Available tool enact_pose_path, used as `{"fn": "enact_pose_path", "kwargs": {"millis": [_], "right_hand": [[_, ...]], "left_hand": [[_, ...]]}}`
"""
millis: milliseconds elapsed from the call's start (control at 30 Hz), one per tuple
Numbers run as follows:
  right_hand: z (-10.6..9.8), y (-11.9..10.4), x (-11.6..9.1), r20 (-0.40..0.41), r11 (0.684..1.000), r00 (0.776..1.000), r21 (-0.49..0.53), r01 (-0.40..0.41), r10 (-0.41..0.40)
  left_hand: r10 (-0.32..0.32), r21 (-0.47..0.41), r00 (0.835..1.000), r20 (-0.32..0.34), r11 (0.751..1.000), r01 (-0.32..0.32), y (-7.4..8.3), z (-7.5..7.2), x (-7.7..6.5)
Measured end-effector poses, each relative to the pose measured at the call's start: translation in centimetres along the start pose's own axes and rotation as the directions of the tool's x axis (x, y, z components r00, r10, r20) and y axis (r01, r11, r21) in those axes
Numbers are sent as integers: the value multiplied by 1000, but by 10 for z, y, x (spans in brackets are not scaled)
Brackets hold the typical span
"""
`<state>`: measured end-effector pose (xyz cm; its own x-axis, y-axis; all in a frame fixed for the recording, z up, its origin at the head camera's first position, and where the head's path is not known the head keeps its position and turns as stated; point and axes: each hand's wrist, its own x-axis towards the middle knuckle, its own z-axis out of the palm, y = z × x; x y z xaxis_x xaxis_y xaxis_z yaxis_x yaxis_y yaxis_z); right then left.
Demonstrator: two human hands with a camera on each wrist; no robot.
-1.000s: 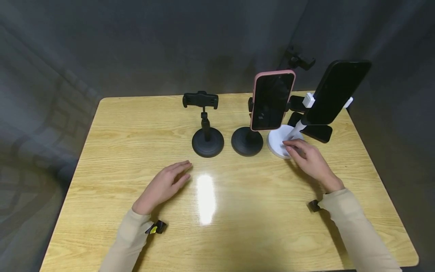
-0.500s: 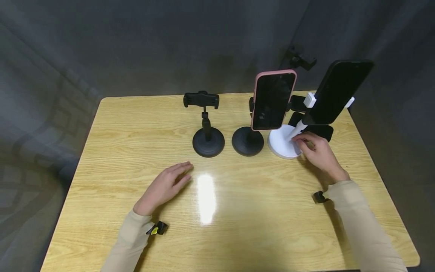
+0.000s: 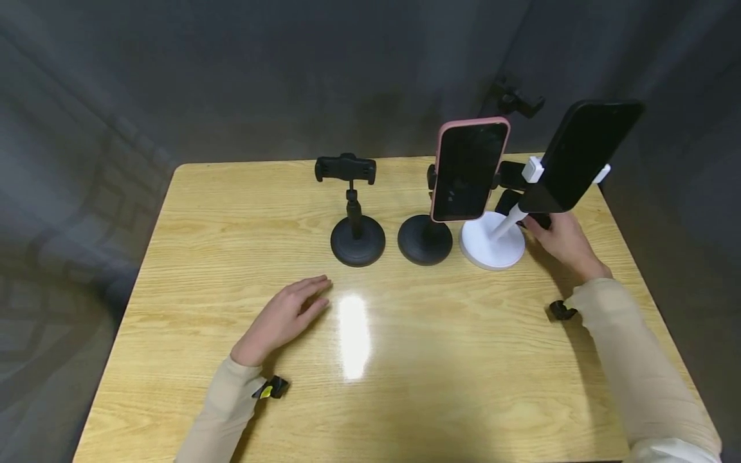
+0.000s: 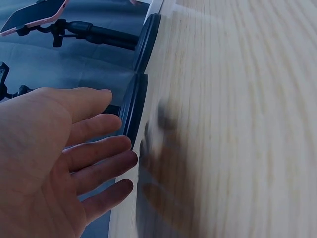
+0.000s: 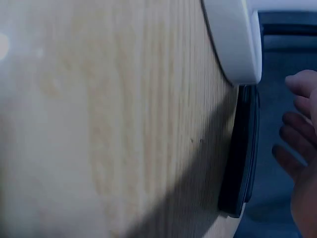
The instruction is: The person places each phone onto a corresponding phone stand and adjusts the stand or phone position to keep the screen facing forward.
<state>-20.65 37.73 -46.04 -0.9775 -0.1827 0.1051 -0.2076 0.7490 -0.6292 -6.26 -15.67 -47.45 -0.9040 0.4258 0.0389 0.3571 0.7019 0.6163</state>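
Observation:
My right hand point(image 3: 567, 247) reaches past the white phone stand point(image 3: 483, 251), its fingertips partly hidden in the head view behind the mounted black phone point(image 3: 579, 157). In the right wrist view its fingers are loosely bent and apart, holding nothing. They hover over a flat black phone-like slab point(image 5: 242, 148) that lies beside the white base. Over the left-centre of the table is my left hand point(image 3: 280, 315), fingers relaxed and nothing in them. The nearest thing to it is a black phone stand point(image 3: 359, 247) whose clamp holds no phone.
Between these two stands, another black stand point(image 3: 424, 247) carries a pink-cased phone point(image 3: 470, 170). Several black slabs point(image 3: 512, 175) lie behind the white stand. A further black clamp point(image 3: 518, 103) shows beyond the table's back edge. Dark curtains point(image 3: 289, 77) surround the wooden table point(image 3: 231, 218).
My right hand has left the white stand's base and post, moving right and away from me to the black slabs behind it. The left hand stays put.

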Motion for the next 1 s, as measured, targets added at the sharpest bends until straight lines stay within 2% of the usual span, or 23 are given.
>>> {"fn": "enact_pose_path", "kwargs": {"millis": [67, 300, 533, 800, 1000], "right_hand": [[-2, 5, 5, 19, 1000, 1000, 2, -3, 3], [-6, 23, 17, 139, 997, 987, 39, 73, -77], [-7, 34, 20, 219, 999, 975, -12, -32, 34], [-7, 39, 26, 233, 999, 972, 8, -34, 32], [-7, 41, 29, 249, 994, 963, 13, -110, 104]], "left_hand": [[-3, 0, 1000, 3, 1000, 3, 1, 0, 0], [-9, 5, 1000, 10, 1000, 9, 3, -1, 0], [-2, 10, 1000, 9, 1000, 2, 5, 0, 0], [9, 6, 1000, 11, 1000, -9, 6, -1, 2], [20, 16, 1000, 11, 1000, -20, 9, -1, 6]]}}
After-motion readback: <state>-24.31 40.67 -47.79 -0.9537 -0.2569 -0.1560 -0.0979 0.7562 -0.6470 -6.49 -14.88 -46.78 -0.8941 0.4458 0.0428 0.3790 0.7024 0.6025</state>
